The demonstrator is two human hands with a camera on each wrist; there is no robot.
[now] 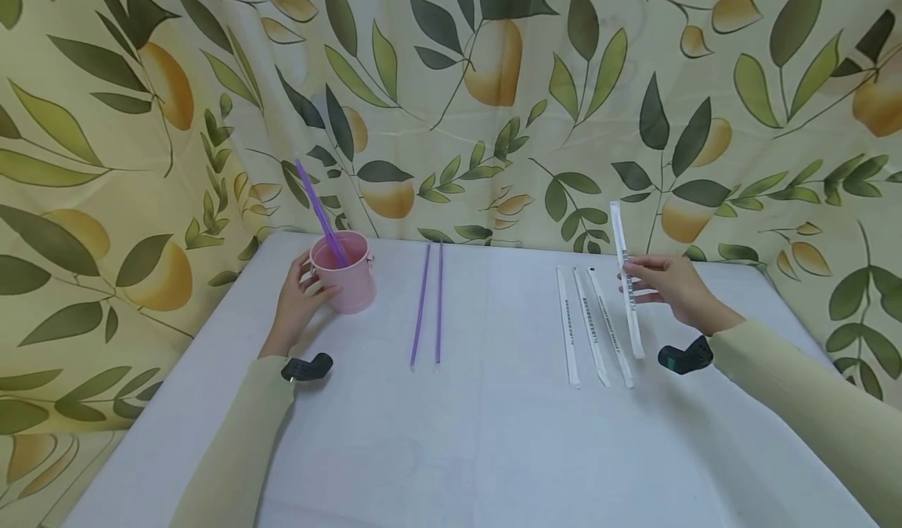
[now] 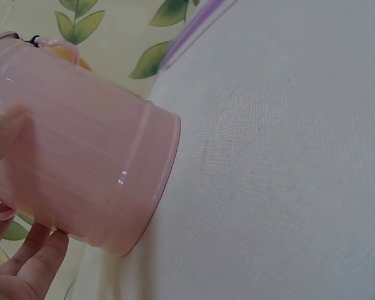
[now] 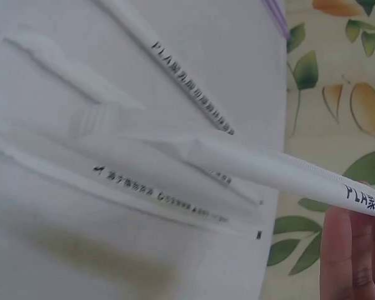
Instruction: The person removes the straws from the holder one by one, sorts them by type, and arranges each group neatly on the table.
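We watch the right hand (image 1: 671, 281) pinch a slim, white, paper-wrapped straw (image 1: 629, 293) (presumably light, crushable, best held mid-length); three matching straws (image 1: 590, 327) lie left of that grip. The left hand (image 1: 297, 305) grasps a pink cylindrical bucket (image 1: 354, 294).

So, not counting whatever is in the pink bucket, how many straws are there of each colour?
White wrapped straws: 4 (3 on the table, 1 in the right hand)
Purple straws: 2, both on the table
Total: 6

Dim light, soft shadows on tbl (image 1: 486, 442), R-wrist pic blurry.
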